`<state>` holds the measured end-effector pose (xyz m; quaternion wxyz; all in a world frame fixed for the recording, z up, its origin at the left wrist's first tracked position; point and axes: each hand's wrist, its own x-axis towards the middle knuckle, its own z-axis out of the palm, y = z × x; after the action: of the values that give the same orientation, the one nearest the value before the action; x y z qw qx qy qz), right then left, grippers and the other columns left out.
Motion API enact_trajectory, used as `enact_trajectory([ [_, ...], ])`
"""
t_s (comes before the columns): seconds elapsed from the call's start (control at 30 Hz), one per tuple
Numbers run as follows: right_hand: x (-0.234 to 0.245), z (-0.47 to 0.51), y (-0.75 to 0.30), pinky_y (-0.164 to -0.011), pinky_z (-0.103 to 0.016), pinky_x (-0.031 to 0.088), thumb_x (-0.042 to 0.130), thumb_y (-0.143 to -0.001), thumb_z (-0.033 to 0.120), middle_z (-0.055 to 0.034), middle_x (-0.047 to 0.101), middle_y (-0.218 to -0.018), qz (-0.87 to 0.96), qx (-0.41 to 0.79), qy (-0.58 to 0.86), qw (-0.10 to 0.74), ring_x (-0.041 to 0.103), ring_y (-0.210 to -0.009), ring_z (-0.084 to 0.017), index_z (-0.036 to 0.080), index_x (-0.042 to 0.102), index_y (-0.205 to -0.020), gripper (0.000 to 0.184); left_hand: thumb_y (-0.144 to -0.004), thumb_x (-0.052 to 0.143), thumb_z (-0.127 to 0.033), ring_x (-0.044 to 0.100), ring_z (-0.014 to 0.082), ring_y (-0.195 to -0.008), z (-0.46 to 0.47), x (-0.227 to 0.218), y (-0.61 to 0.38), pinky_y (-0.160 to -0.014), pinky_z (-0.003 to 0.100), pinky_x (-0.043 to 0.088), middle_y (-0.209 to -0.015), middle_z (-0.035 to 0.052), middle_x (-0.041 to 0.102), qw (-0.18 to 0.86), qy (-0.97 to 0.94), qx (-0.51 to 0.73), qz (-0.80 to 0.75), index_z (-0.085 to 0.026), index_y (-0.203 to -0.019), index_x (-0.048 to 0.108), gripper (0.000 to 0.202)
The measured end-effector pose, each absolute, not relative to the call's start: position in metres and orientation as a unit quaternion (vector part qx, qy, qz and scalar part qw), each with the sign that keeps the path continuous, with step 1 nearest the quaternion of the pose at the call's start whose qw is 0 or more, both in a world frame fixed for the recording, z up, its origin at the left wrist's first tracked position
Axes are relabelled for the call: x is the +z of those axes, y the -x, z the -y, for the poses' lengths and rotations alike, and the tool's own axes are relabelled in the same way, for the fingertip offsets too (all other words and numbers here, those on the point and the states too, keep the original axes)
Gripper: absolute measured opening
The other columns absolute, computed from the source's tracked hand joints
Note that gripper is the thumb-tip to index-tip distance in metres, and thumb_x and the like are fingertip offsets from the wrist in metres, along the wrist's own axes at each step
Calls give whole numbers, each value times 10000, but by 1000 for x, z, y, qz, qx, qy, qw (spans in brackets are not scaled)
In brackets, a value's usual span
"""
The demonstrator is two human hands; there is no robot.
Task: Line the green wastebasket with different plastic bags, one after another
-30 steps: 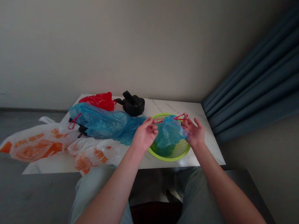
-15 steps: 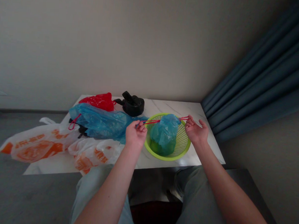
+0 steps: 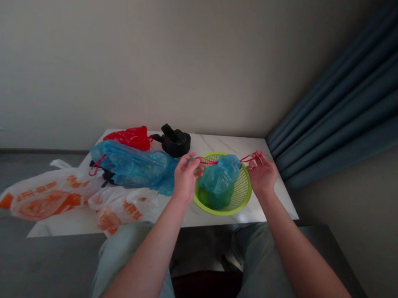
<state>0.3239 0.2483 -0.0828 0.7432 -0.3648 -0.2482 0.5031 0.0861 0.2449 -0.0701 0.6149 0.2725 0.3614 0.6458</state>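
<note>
A bunched blue-green plastic drawstring bag (image 3: 219,183) sits in a lime-green plastic basket (image 3: 249,200). Its contents are hidden, though something green shows dimly through the lower part. Red drawstrings (image 3: 247,158) come out on both sides of its gathered neck. My left hand (image 3: 185,175) is at the basket's left rim, its fingers loosely curled on the left drawstring loop. On the other side, my right hand (image 3: 262,173) has the right loop hooked in its curled fingers, just beyond the rim. That right loop hangs slightly slack.
Left on the white marble-patterned table (image 3: 219,143) lie a red bag (image 3: 128,137), a long blue plastic bag (image 3: 141,166), and two white bags with orange print (image 3: 50,194). A black bundle (image 3: 176,143) rests near the wall. Blue curtains (image 3: 348,103) hang at the right.
My left hand has moved slightly right, towards the bag, and its fingers have loosened. The drawstrings were stretched straight before and are slacker now. My right hand has turned a little.
</note>
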Motion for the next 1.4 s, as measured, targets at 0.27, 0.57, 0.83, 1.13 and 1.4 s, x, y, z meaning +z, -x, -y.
enact_trajectory([
  [0.27,-90,-217,-281,-804,-395,533,546,-908,221,-87,605,-1052,702,148,458,526,592,-1007,-233,237,710,-1028,204,-761,758,-320,684,194,-930,-231,-80,-115,-753,288,528,-1046,80,718,634,-434,523,-369,-191,-1154,635,432],
  [0.57,-102,-221,-267,-784,-370,567,552,-940,174,-64,647,-976,734,130,459,483,630,-915,-199,270,729,-1106,260,-735,736,-228,709,210,-913,-241,-99,-123,-888,375,533,-949,79,756,646,-441,478,-399,-173,-1068,635,353],
  [0.83,-92,-210,-267,-746,-346,585,542,-928,195,-113,602,-1209,730,194,462,464,618,-1053,-226,255,679,-1235,342,-741,713,-217,701,211,-925,-241,-96,-124,-863,354,532,-958,78,743,572,-481,516,-420,-182,-974,652,243],
  [1.13,-93,-208,-278,-666,-314,568,535,-893,234,-72,714,-1080,680,343,405,506,643,-715,-147,237,662,-1245,375,-779,690,-292,690,199,-914,-227,-82,-127,-835,327,522,-931,59,723,487,-485,559,-463,-193,-909,625,176],
  [1.4,-93,-226,-324,-424,-231,373,627,-712,351,17,597,-667,230,469,387,760,464,-425,-74,170,647,-760,188,-721,618,-143,604,123,-627,-265,36,-128,-528,212,420,-752,-17,643,443,-494,597,-450,-211,-974,569,267],
])
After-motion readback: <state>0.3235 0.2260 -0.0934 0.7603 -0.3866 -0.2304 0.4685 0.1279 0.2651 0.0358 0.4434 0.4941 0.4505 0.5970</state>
